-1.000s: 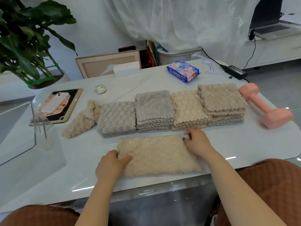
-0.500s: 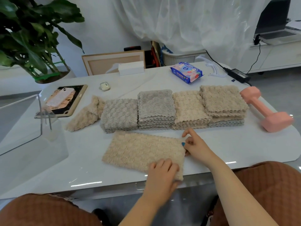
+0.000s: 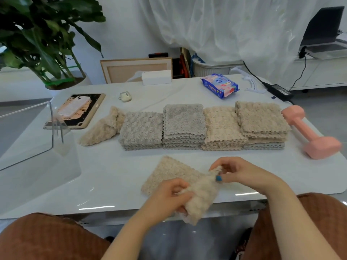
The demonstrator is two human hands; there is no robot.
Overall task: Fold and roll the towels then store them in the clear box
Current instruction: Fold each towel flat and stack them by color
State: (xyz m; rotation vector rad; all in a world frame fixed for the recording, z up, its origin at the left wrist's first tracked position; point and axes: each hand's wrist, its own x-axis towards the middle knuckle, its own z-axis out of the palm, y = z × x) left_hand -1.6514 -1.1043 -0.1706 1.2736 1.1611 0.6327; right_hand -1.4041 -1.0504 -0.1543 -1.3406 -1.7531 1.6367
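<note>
Rolling has begun since 0.5 s ago: the beige towel (image 3: 170,172), then lying flat in front of the towel stacks (image 3: 203,126), now has its right end curled up into a loose roll (image 3: 201,192) lifted off the white table (image 3: 105,175). Its left part lies flat on the table, just in front of the stacks, while the rolled end overhangs the table's near edge.

At the left of the stacks stands the clear box (image 3: 33,139), well apart from the towel. The 4 stacks sit side by side, grey and beige, with scalloped edges; a loose crumpled beige towel (image 3: 102,128) touches the leftmost one.

Nubby and fluffy, the held towel shows a bumpy weave on its flat part.

A blue wipes pack (image 3: 219,85) behind the stacks carries print too small to read.

The left hand (image 3: 169,197) is closed around the lower end of the roll, fingers curled onto it. The right hand (image 3: 242,172) pinches the roll's upper end between thumb and fingertips.
</note>
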